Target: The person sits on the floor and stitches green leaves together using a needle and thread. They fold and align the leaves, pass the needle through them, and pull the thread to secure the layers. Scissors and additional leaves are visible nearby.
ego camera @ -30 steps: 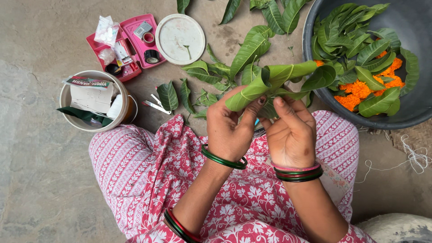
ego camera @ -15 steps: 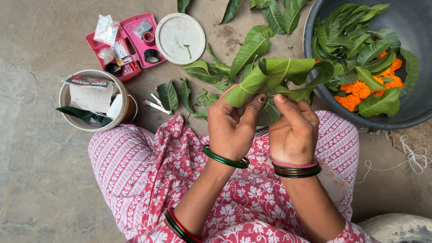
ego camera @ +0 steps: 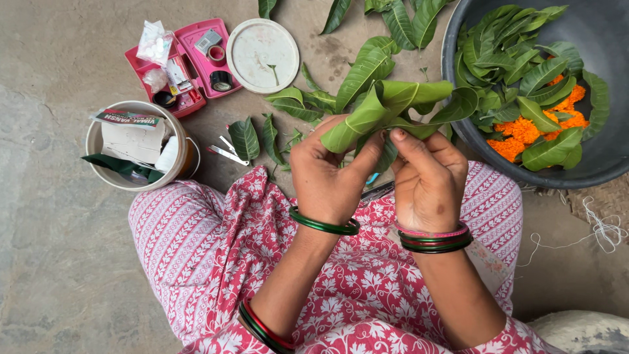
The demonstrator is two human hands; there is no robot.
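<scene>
My left hand (ego camera: 324, 177) and my right hand (ego camera: 429, 180) both pinch a bunch of folded green leaves (ego camera: 386, 105), held above my lap. The left fingers wrap a folded leaf at the bunch's left end. The right thumb and forefinger grip it from the right, just below the fold. Green and pink bangles ring both wrists. Loose green leaves (ego camera: 363, 69) lie on the floor beyond the hands.
A dark basin (ego camera: 599, 33) at the right holds green leaves and orange marigolds (ego camera: 524, 131). At left stand a white bucket (ego camera: 98, 141) of packets, a pink open box (ego camera: 190, 62) of small items, a round white lid (ego camera: 262, 56) and small scissors (ego camera: 226, 154). White thread (ego camera: 606, 229) lies at right.
Both hands have risen slightly and shifted left with the leaf bunch. The folded leaves are drawn tighter together.
</scene>
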